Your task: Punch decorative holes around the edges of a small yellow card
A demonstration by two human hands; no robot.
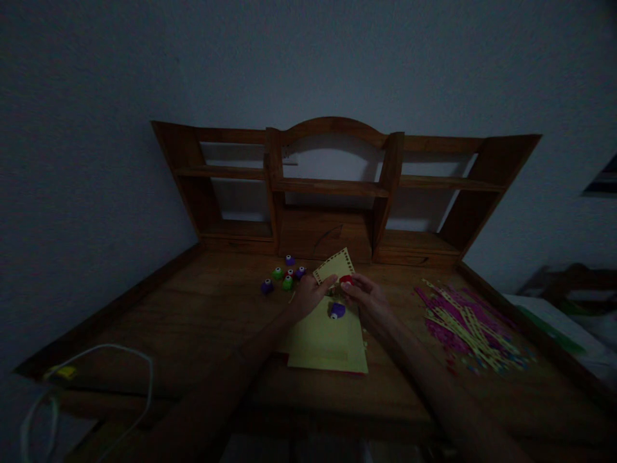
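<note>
Nearest, at the lower left edge of the wooden desk (193, 321), a loop of white cable (116, 360). Further in, a stack of yellow paper sheets (328, 344) lying flat, with a purple punch (337, 310) resting on its far end. Just above, left hand (311, 294) pinching a yellow perforated paper strip (335, 265) by its lower corner, fingers closed on it. Right hand (364, 294) clasped around a red punch (346, 280) at the strip's edge. To the right, a heap of pink and yellow paper scraps (467, 325). Beyond the left hand, a cluster of small punches (284, 275), purple and green. Farthest, a wooden shelf unit (337, 186) against the wall.
</note>
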